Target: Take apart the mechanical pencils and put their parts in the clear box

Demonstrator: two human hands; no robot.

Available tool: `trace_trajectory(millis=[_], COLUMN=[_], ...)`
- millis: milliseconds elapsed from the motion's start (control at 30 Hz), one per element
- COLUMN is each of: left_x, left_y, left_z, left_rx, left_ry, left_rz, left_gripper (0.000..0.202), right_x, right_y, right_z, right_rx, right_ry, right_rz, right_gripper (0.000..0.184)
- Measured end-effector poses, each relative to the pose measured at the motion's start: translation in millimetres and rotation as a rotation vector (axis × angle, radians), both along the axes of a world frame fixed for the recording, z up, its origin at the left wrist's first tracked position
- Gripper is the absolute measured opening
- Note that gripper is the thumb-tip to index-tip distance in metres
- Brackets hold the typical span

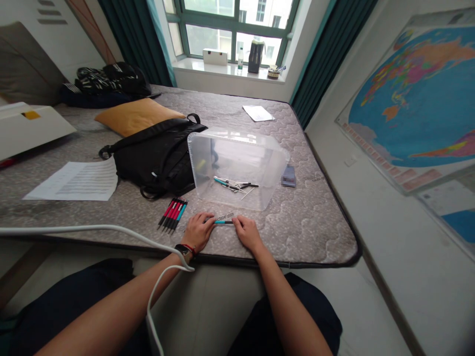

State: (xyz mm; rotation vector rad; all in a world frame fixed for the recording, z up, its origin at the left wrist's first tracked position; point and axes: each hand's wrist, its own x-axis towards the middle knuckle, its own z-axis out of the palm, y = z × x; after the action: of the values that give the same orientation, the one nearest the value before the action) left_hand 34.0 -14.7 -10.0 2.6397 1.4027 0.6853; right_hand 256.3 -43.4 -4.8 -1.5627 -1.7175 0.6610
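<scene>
A slim blue and black pen (223, 222) lies level between my two hands, just above the mattress near its front edge. My left hand (199, 230) pinches its left end, and my right hand (248, 233) grips the black right end. To the left of my left hand, several red and black pens (171, 213) lie side by side in a row, with a blue one (181, 211) at the right. Beyond my hands stands a clear plastic box (237, 200), where loose pen parts (237, 186), blue, black and white, are scattered.
Left of the box rest a black backpack (156, 155), a yellow pillow (139, 114) and a printed sheet (79, 180). A small dark blue pack (288, 176) lies right of the box. A white cable (111, 228) crosses my left forearm. The mattress (315, 222) ends close before me.
</scene>
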Motion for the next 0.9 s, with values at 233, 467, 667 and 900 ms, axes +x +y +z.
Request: trace_trajectory(millis=[233, 467, 667, 900], left_x=[0, 0, 0, 0], left_y=[0, 0, 0, 0], left_z=[0.1, 0.1, 1.4, 1.4], left_rx=[-0.003, -0.010, -0.018, -0.015], left_ry=[0.005, -0.001, -0.007, -0.014], left_rz=[0.007, 0.007, 0.015, 0.018], left_gripper=[0.023, 0.021, 0.021, 0.020], right_x=[0, 4, 5, 5], right_y=[0, -2, -4, -2], right_z=[1.7, 8.4, 10.3, 9.4], right_rx=[-0.025, -0.006, 0.016, -0.015], right_ry=[0.044, 0.091, 0.026, 0.102], right_rz=[0.015, 0.084, 0.100, 0.047], right_gripper=[0.046, 0.029, 0.024, 0.024])
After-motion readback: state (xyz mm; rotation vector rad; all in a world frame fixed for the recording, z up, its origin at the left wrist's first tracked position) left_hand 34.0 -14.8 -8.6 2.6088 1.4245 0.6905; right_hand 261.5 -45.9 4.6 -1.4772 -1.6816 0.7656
